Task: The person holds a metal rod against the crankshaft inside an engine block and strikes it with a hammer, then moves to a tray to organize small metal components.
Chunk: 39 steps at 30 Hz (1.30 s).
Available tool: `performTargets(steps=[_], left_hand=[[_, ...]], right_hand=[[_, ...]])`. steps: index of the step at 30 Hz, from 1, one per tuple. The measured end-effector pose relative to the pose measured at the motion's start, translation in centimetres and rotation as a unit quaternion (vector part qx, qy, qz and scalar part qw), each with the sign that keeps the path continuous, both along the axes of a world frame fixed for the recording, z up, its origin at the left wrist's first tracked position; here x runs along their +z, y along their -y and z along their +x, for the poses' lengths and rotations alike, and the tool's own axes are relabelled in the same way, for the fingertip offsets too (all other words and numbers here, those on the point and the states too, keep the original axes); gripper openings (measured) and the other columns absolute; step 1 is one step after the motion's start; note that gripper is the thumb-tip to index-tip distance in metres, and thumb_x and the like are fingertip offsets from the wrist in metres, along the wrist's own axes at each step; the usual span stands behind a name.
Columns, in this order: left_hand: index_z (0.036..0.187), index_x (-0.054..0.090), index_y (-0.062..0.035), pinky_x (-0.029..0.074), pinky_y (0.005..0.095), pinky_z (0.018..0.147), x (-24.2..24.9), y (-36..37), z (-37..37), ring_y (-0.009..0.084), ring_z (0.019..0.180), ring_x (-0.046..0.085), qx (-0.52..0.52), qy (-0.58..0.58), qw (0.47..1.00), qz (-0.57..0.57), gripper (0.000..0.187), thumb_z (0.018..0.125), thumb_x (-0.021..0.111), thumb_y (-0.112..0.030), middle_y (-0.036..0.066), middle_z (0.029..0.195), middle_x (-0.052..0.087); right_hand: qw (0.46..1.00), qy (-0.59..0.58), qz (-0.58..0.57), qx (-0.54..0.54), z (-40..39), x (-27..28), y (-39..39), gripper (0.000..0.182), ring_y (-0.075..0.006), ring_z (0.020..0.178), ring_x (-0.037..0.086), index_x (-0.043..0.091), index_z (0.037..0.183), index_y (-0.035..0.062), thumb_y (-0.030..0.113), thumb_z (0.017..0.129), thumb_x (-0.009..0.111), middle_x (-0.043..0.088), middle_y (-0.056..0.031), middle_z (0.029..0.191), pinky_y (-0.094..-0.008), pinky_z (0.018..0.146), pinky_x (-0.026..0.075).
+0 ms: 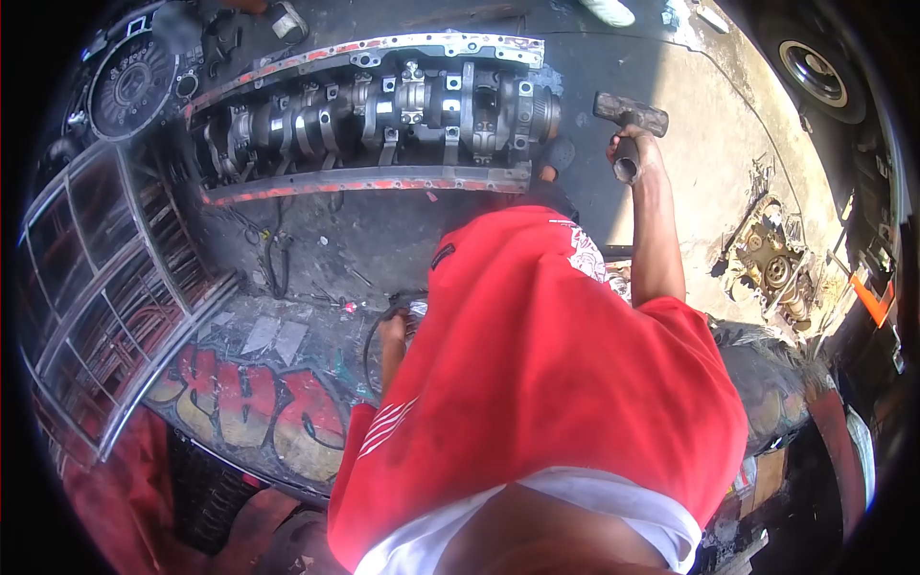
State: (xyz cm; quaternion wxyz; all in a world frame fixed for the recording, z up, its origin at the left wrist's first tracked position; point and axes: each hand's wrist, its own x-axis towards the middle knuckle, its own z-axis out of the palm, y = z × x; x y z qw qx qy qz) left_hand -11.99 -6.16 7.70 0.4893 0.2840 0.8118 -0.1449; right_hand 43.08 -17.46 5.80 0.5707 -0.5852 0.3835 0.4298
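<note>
One broad stretch of stained, oily concrete floor (671,125) fills the upper half of the frame, sunlit toward the upper right and shaded elsewhere, in what looks like an open-air workshop. Across the upper middle lies a long engine block (374,115), turned open side up, so that its crankshaft (383,110) and bearing caps show between two flanges smeared with orange sealant. A metal window grille (96,278) leans at the left edge, and below it a panel painted with red and yellow graffiti (249,402) lies at the lower left. A vehicle wheel (815,72) sits at the upper right, and a gear-covered engine part (771,268) rests on the floor at the right. A red shirt (537,383) fills the centre and bottom. The right hand (632,149), raised at upper right just beside the block's end, is clenched around the handle of a hammer (630,112). The left hand (391,331), lower centre, touches a dark looped cable (374,350); whether it is gripping it cannot be told.
</note>
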Motion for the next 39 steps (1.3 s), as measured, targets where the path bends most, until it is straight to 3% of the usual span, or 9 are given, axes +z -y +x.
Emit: performTargets(steps=[2, 9, 13, 17, 20, 22, 27, 33, 39], left_hand=[[0.084, 0.06, -0.0018, 0.044, 0.0274, 0.044, 0.4, 1.2, -1.0, 0.0184, 0.054, 0.058, -0.053, 0.061, 0.996, 0.03, 0.014, 0.075, 0.056, -0.011, 0.011, 0.07, 0.061], [0.09, 0.059, -0.0026, 0.044, 0.0275, 0.046, 0.7, 0.9, 2.1, 0.0177, 0.056, 0.059, -0.022, -0.011, 0.999, -0.043, 0.019, 0.075, 0.056, -0.014, 0.009, 0.073, 0.062], [0.096, 0.059, -0.0038, 0.044, 0.0281, 0.048, -1.7, 0.6, 2.3, 0.0163, 0.057, 0.059, 0.015, 0.013, 0.999, -0.026, 0.024, 0.075, 0.057, -0.016, 0.007, 0.075, 0.063], [0.096, 0.059, -0.0045, 0.044, 0.0289, 0.049, -2.2, -0.7, 1.9, 0.0165, 0.058, 0.06, -0.021, 0.011, 0.999, -0.04, 0.024, 0.075, 0.057, -0.017, 0.008, 0.074, 0.063], [0.094, 0.06, -0.0049, 0.043, 0.0295, 0.049, -1.8, -0.7, 0.4, 0.0168, 0.058, 0.059, -0.044, 0.004, 0.998, -0.048, 0.023, 0.075, 0.056, -0.016, 0.008, 0.074, 0.063], [0.089, 0.061, -0.0053, 0.042, 0.0304, 0.048, -0.9, -1.1, 1.1, 0.0172, 0.057, 0.059, -0.07, -0.019, 0.996, -0.044, 0.019, 0.073, 0.055, -0.014, 0.008, 0.073, 0.063], [0.088, 0.062, -0.0053, 0.042, 0.029, 0.046, 0.4, -1.4, 3.0, 0.0165, 0.054, 0.058, -0.064, -0.032, 0.997, -0.036, 0.018, 0.073, 0.055, -0.012, 0.007, 0.07, 0.063], [0.089, 0.062, -0.0039, 0.041, 0.0269, 0.044, -1.1, 0.2, 2.8, 0.0146, 0.052, 0.058, -0.021, -0.004, 1.0, -0.014, 0.019, 0.073, 0.056, -0.012, 0.006, 0.067, 0.062], [0.098, 0.06, -0.0034, 0.042, 0.0266, 0.046, -0.9, -0.6, 5.1, 0.0142, 0.056, 0.059, -0.059, -0.013, 0.998, -0.031, 0.027, 0.072, 0.059, -0.011, 0.006, 0.073, 0.063]], right_hand=[[1.0, 0.0, -0.009, 0.015, 0.4, -0.7, -1.1, 0.007, -0.0192, 0.046, 0.048, 0.045, 0.074, 0.0034, 0.009, 0.071, 0.049, 0.048, -0.0064, 0.059, -0.0332, 0.043, 0.046], [0.995, -0.043, 0.035, 0.086, -3.9, 1.2, -9.9, 0.007, -0.0165, 0.044, 0.046, 0.044, 0.076, 0.0034, 0.007, 0.074, 0.049, 0.047, -0.0073, 0.058, -0.0291, 0.039, 0.044], [0.944, -0.213, 0.196, -0.155, 0.0, -2.3, -2.2, 0.011, -0.0182, 0.05, 0.047, 0.039, 0.079, -0.0037, 0.001, 0.071, 0.046, 0.045, -0.0103, 0.063, -0.0263, 0.042, 0.044], [0.947, -0.184, 0.182, -0.192, 0.9, -1.1, 1.7, 0.013, -0.0164, 0.05, 0.047, 0.038, 0.081, -0.0034, 0.0, 0.07, 0.044, 0.044, -0.0102, 0.063, -0.0245, 0.044, 0.045], [0.968, -0.099, 0.162, -0.166, 1.4, 0.1, 3.4, 0.014, -0.0164, 0.05, 0.047, 0.039, 0.082, -0.0021, -0.001, 0.07, 0.044, 0.044, -0.0097, 0.063, -0.0256, 0.043, 0.045], [0.993, 0.017, 0.055, -0.102, 1.5, 0.3, 3.2, 0.013, -0.0167, 0.049, 0.047, 0.041, 0.081, 0.0003, 0.0, 0.069, 0.045, 0.045, -0.0087, 0.063, -0.0271, 0.043, 0.045], [0.997, 0.017, -0.05, -0.052, 0.6, 0.0, -0.8, 0.01, -0.0159, 0.046, 0.045, 0.043, 0.08, 0.0065, 0.007, 0.072, 0.049, 0.046, -0.0059, 0.062, -0.0307, 0.044, 0.046], [0.984, -0.057, 0.04, 0.166, -4.2, -3.4, -5.7, 0.009, -0.0192, 0.049, 0.05, 0.048, 0.081, 0.0025, 0.009, 0.075, 0.049, 0.049, -0.0087, 0.06, -0.0333, 0.045, 0.045], [0.986, -0.1, 0.133, -0.016, -0.1, -0.4, 0.8, 0.01, -0.0155, 0.047, 0.042, 0.04, 0.079, -0.0011, 0.003, 0.073, 0.046, 0.045, -0.0091, 0.061, -0.0234, 0.041, 0.041]])
